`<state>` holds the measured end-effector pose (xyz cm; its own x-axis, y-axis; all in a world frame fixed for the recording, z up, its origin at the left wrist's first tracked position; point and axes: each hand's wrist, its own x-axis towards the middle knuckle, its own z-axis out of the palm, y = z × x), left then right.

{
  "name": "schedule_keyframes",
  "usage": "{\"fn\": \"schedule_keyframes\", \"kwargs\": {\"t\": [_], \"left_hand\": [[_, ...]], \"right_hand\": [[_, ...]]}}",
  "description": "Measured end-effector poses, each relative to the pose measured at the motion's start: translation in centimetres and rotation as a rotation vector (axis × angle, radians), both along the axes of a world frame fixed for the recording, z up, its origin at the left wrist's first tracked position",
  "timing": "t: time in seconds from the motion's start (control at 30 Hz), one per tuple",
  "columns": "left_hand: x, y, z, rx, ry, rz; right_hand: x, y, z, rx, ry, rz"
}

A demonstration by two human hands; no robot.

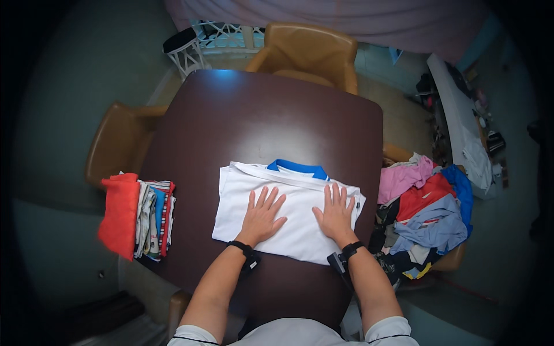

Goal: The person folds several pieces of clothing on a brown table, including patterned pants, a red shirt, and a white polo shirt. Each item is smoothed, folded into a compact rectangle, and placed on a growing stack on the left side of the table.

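Observation:
A white shirt with a blue collar [294, 213] lies folded into a rough rectangle near the front of the dark brown table [254, 121]. Its collar is at the far edge. My left hand [263, 215] rests flat on the left half of the shirt, fingers spread and pointing away from me. On the right half, my right hand [335, 213] lies flat too, fingers apart. Neither hand grips the cloth. Each wrist wears a black band with a small device.
A stack of folded clothes [138, 216], red on its outer side, sits at the table's left edge. Loose clothes [427, 213] are heaped on a chair to the right. Tan chairs [309, 49] surround the table. A white stool with a black seat [180, 40] stands at the far left.

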<state>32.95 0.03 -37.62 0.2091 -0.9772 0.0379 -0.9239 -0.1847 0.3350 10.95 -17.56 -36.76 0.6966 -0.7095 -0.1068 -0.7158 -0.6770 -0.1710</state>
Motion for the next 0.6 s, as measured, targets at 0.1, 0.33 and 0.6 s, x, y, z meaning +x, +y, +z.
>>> {"fn": "schedule_keyframes", "kwargs": {"t": [0.1, 0.33, 0.6], "left_hand": [[0.3, 3.3, 0.2, 0.034, 0.002, -0.017], [2.2, 9.6, 1.5, 0.133, 0.02, -0.131], [1.7, 14.7, 4.4, 0.229, 0.001, -0.047]], "right_hand": [[-2.1, 3.4, 1.0, -0.004, 0.036, -0.011], [-8.4, 14.5, 1.9, 0.038, 0.092, 0.007], [-13.2, 21.7, 1.4, 0.201, 0.026, 0.174]]}}
